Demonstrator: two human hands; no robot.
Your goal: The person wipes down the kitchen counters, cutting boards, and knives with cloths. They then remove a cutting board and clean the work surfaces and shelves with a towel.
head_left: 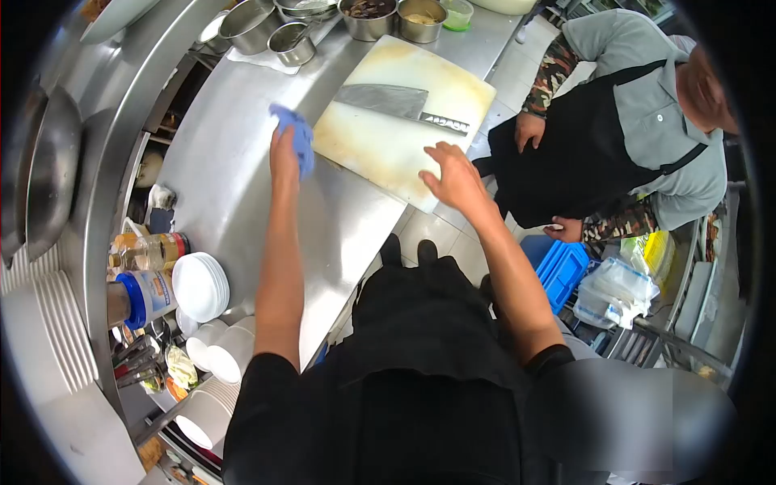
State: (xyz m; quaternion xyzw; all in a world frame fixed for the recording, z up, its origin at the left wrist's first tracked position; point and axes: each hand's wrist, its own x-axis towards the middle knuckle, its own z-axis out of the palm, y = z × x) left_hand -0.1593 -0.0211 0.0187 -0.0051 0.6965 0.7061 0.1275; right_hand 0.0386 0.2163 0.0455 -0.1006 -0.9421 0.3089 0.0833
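Observation:
A blue cloth is bunched in my left hand, above the steel counter just left of the cutting board. My right hand hovers over the lower right part of the white, yellow-stained cutting board, its fingers spread and holding nothing. A cleaver with a wide grey blade lies flat on the board, its dark handle with white marks pointing right, beyond my right hand. I cannot tell whether my right fingers touch the board.
A person in a black apron stands close on the right. Metal pots and food-filled containers line the counter's far end. Stacked white bowls and jars sit at left. A blue crate stands at lower right.

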